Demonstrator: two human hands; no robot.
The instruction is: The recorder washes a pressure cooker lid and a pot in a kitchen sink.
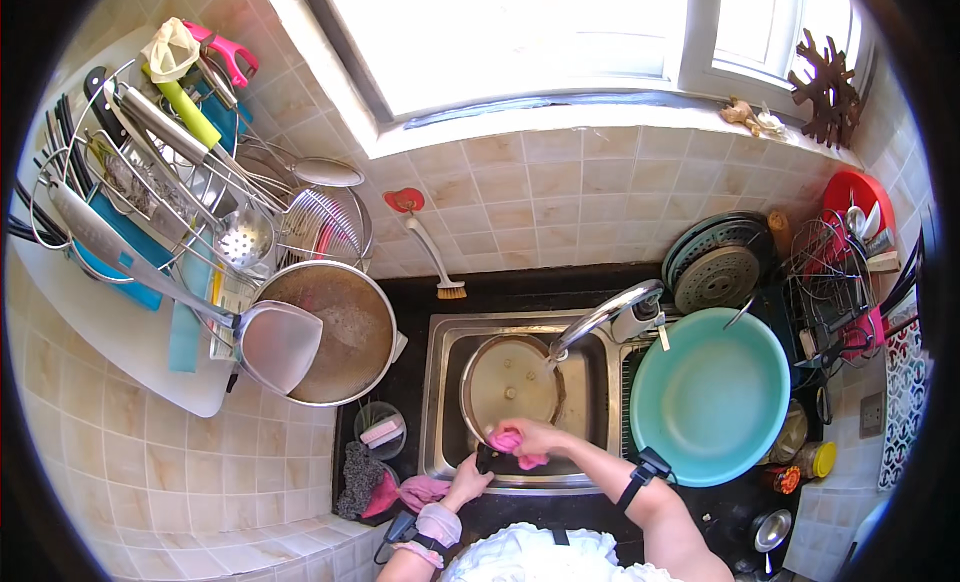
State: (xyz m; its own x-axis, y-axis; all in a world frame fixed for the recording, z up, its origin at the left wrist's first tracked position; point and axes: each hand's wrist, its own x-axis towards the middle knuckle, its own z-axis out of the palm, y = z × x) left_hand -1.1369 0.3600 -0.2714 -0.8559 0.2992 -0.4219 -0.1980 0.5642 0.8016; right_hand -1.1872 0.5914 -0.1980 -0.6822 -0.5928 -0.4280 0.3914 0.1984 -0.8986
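A round pan (504,375) lies in the steel sink (592,451), under the chrome faucet (611,308). Water seems to run from the spout into it, and small bits show inside. My left hand (468,483) grips the pan's black handle (489,457) at the sink's front edge. In my right hand (531,435) is a bunched pink cloth (517,445), held against the pan's near rim by the handle. The fingers partly hide the cloth and that stretch of rim.
Right of the sink stands a turquoise basin (712,402). A large sieve (330,334) and spatula (281,345) hang at the left by a utensil rack (150,177). A scouring pad (364,477) and a soap cup (381,430) sit left of the sink. A brush (435,259) hangs behind.
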